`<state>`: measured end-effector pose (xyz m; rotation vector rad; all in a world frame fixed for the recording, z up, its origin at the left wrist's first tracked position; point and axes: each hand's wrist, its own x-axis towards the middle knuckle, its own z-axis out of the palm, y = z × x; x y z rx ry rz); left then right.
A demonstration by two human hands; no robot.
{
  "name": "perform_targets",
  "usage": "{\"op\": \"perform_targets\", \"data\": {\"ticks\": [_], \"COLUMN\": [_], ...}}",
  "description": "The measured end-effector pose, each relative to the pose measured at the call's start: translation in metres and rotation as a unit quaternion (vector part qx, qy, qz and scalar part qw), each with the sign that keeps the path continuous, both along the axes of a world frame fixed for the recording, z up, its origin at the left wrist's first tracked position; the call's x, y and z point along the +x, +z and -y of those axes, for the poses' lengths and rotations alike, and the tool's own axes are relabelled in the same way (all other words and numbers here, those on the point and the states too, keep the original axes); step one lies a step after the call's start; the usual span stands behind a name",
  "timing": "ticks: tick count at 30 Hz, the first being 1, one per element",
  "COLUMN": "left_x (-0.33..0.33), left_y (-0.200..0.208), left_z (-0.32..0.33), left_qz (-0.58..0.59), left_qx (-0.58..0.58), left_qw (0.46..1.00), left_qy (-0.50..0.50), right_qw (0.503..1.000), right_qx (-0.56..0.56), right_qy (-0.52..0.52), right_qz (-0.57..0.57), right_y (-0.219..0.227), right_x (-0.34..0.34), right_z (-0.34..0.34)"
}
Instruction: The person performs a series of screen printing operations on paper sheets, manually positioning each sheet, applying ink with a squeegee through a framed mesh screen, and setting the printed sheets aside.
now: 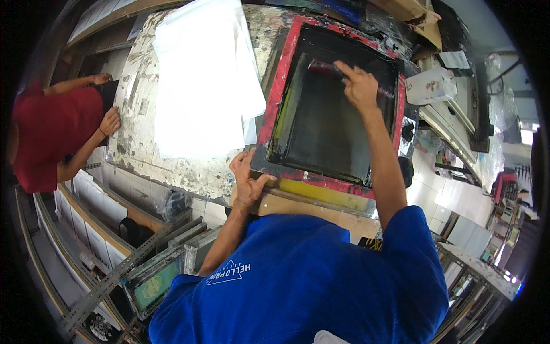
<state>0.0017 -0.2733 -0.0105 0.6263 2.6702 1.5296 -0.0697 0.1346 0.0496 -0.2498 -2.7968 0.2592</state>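
Note:
A screen printing frame (274,106) with red and black-stained edges lies on the worktable, its dark mesh smeared with black ink. My right hand (361,89) reaches over the far part of the mesh, closed on a squeegee (323,67) with a reddish, ink-stained handle; its index finger stretches along the tool. The squeegee's blade edge is hard to make out. At the frame's near left corner, my left hand (249,180) grips the edge, thumb and fingers on either side of the corner. A yellow strip (321,192) runs along the frame's near side.
Left of the frame, a stack of white sheets (200,86) covers much of the paint-stained table (134,135). Another person (54,132) in a red shirt works at the table's left edge. A white plastic container (431,86) stands at right. Metal racks (114,275) are at lower left.

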Motion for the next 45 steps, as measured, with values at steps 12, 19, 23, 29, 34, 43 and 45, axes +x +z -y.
{"op": "perform_targets", "data": {"ticks": [12, 19, 23, 29, 34, 43, 45], "left_x": [-0.020, -0.091, -0.160, -0.264, -0.240, -0.243, -0.238], "left_y": [0.082, 0.168, 0.126, -0.022, -0.018, 0.008, 0.027], "left_z": [-0.039, -0.124, -0.184, -0.246, -0.279, -0.255, -0.234], "left_qz": [-0.056, -0.090, -0.045, -0.152, -0.125, 0.027, 0.037], "left_qx": [0.194, 0.511, 0.346, -0.054, -0.207, 0.030, 0.072], "left_qw": [0.978, 0.854, 0.937, 0.987, 0.968, 0.997, 0.996], "left_qy": [0.044, 0.041, 0.019, -0.022, -0.062, -0.071, -0.039], "right_qw": [0.999, 0.985, 0.975, 0.961, 0.972, 0.979, 0.978], "right_qx": [-0.047, 0.052, -0.032, -0.047, -0.027, -0.126, -0.150], "right_qy": [0.013, 0.056, 0.121, 0.131, 0.116, -0.004, -0.017], "right_qz": [0.003, -0.154, -0.187, -0.237, -0.203, -0.160, -0.143], "right_y": [0.175, 0.259, 0.292, 0.331, 0.337, 0.335, 0.340], "right_x": [0.160, 0.108, 0.071, 0.044, 0.056, 0.040, 0.039], "right_z": [0.144, 0.092, 0.040, 0.058, 0.050, 0.059, 0.061]}}
